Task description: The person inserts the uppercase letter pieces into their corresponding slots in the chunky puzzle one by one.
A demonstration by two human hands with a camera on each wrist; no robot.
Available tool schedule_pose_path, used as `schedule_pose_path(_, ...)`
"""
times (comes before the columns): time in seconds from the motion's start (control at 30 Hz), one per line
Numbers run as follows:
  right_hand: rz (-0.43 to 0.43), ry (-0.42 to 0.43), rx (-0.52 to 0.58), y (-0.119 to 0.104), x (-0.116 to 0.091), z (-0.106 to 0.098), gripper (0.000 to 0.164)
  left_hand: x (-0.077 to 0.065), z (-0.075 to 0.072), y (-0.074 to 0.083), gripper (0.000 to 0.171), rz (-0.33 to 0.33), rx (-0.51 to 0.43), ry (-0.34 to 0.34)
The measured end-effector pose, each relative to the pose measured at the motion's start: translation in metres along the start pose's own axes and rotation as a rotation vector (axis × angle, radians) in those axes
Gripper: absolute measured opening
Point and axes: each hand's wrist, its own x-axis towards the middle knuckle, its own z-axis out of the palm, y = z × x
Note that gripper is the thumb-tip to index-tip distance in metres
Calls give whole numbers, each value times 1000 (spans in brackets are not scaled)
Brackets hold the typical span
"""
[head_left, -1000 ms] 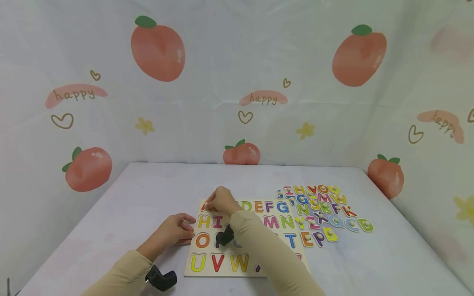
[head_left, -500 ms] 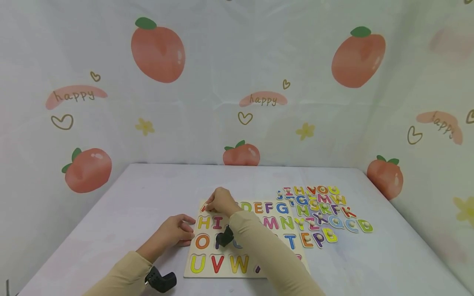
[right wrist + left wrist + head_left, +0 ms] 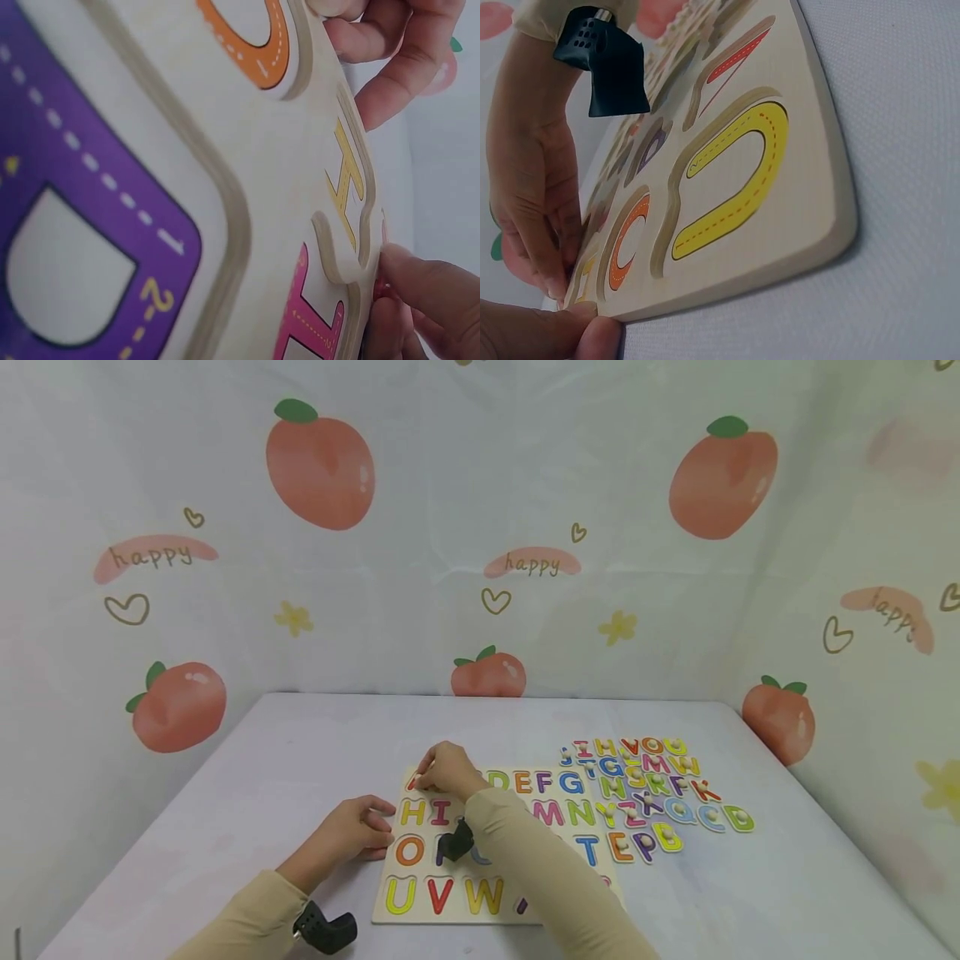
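Note:
On the white table lies a pale wooden alphabet board point(image 3: 450, 868) with coloured letter recesses. My right hand point(image 3: 452, 770) reaches over its far left corner. Thumb and finger pinch a small red piece point(image 3: 383, 288), mostly hidden by the fingertips, at the red letter A recess. My left hand point(image 3: 352, 831) rests at the board's left edge beside the H point(image 3: 412, 812) and O point(image 3: 409, 850) recesses. Its fingertips point(image 3: 585, 309) touch the edge there. The right forearm covers several recesses in the middle.
Several knobbed letter pieces point(image 3: 656, 764) lie scattered right of the board, some touching or overlapping. Nearest the board's right edge are E point(image 3: 620, 846) and P point(image 3: 645, 846). A printed white cloth point(image 3: 405, 610) hangs behind the table.
Both hands stay almost where they were, the right one still pinching at the A recess. The whole view has shifted very slightly.

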Motion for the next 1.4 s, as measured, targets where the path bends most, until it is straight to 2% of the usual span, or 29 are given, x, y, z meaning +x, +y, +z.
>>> schedule_pose_path(0.27,-12,-20,2,5,-2,-7,20,-1,1,3,41,0,2,-2)
schedule_pose_path(0.47,-31,-22,23,9,-10,-27,25,-1,3,5,40,3,15,-2)
schedule_pose_path(0.73,-108,-22,129,27,-30,-74,30,1,6,4,41,9,0,-1)
schedule_pose_path(0.93,-131,54,144,50,-50,-114,22,5,6,-1,42,-3,13,-1)
schedule_pose_path(1.23,-111,149,135,92,-84,-176,31,7,2,-7,42,2,24,1)
schedule_pose_path(1.4,-66,197,72,112,-106,-205,40,7,1,-8,42,-4,20,3)
